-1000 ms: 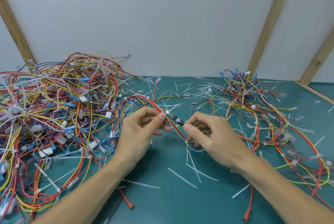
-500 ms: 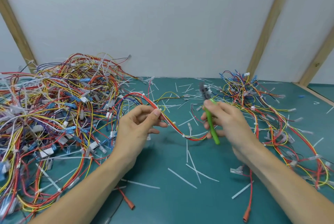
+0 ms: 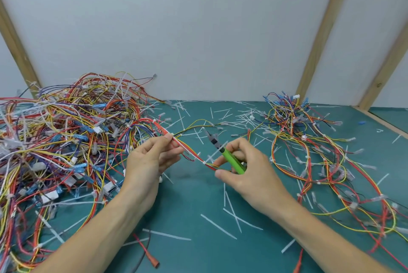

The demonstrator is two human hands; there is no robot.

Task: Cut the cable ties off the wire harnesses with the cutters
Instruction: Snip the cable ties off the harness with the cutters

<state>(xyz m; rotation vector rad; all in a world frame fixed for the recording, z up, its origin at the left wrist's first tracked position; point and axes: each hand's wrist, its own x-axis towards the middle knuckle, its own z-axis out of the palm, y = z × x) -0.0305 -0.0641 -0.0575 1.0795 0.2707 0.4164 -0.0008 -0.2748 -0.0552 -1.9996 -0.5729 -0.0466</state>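
My left hand (image 3: 150, 160) pinches a red, white and yellow wire harness (image 3: 187, 149) between thumb and fingers, holding it above the table. A white cable tie (image 3: 208, 159) sits on that harness between my hands. My right hand (image 3: 247, 171) grips the green-handled cutters (image 3: 225, 153), whose dark jaws point up and away to the left, just above the harness. The right thumb and fingertips also touch the harness near the tie. Whether the jaws are apart is unclear.
A big tangled pile of harnesses (image 3: 61, 140) lies at the left, and a looser spread of harnesses (image 3: 320, 158) at the right. Cut white tie pieces (image 3: 220, 226) litter the teal table (image 3: 192, 250). Wooden posts (image 3: 320, 36) stand against the white back wall.
My right hand swung the cutters up and clear of the harness, then brought them back down left toward the tie. The left hand kept its pinch and shifted slightly.
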